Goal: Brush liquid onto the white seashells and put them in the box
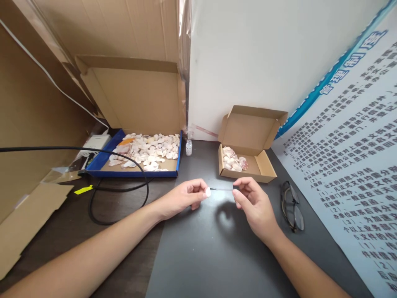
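Observation:
My left hand [192, 193] is closed, pinching a small white shell [208, 192] between thumb and fingers. My right hand [252, 207] is closed too, its thumb and fingertips gripping the end of a thin rod [221, 189]. That rod points left, and its dark tip is close to the shell; I cannot tell whether they touch. Both hands are above the dark grey mat. Beyond my left hand lies a blue-edged cardboard box [136, 174] of pale shells [149, 149]. A smaller brown box [248, 177], with several shells [233, 160] at its left, stands behind my right hand.
A small clear bottle [188, 147] stands between the boxes. Eyeglasses [292, 207] lie at the right. A looped black cable [119, 190] with a yellow tag [83, 190] crosses the left side, near a white device [96, 142]. Cardboard and a printed poster [347, 153] border the table.

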The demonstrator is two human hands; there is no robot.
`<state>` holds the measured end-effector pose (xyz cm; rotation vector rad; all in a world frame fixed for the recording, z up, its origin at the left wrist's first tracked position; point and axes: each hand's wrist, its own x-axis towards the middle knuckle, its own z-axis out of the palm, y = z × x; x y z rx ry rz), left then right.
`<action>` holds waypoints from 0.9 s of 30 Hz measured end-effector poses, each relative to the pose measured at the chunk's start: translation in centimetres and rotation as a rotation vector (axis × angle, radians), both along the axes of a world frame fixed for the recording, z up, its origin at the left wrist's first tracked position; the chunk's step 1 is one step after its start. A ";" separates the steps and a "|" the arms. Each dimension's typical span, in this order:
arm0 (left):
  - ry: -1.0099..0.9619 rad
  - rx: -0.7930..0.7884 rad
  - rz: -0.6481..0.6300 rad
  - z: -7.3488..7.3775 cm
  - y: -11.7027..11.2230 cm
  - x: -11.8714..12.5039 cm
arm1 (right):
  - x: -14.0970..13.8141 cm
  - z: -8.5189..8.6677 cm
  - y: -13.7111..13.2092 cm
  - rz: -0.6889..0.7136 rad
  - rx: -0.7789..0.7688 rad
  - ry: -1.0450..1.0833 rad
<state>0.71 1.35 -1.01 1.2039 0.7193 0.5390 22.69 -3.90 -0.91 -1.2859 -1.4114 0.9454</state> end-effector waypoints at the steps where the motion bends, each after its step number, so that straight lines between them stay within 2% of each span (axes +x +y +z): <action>1: 0.001 -0.004 -0.002 0.0 0.0 0.0 | 0.0 0.0 0.0 0.030 -0.004 0.017; 3: 0.017 -0.008 -0.002 0.1 0.0 0.0 | 0.1 0.0 -0.1 0.052 -0.011 0.008; 7: 0.076 -0.001 0.026 0.3 0.0 0.1 | 0.1 -0.4 0.1 -0.040 -0.027 -0.046; 11: 0.055 0.011 0.059 0.1 0.0 0.2 | 0.1 -0.6 0.0 -0.002 -0.001 -0.068; 15: 0.041 -0.008 0.036 0.1 0.0 0.2 | 0.4 -0.7 -0.3 -0.011 0.048 -0.081; 21: -0.010 -0.022 0.026 0.3 -0.1 0.0 | 0.7 -1.0 0.0 0.012 -0.001 0.097; 25: -0.027 -0.028 0.015 0.0 0.0 -0.1 | 0.7 -1.2 0.3 -0.078 -0.056 0.050; 27: -0.022 -0.032 0.007 -0.1 0.0 -0.1 | 0.8 -1.2 0.4 -0.071 -0.058 0.065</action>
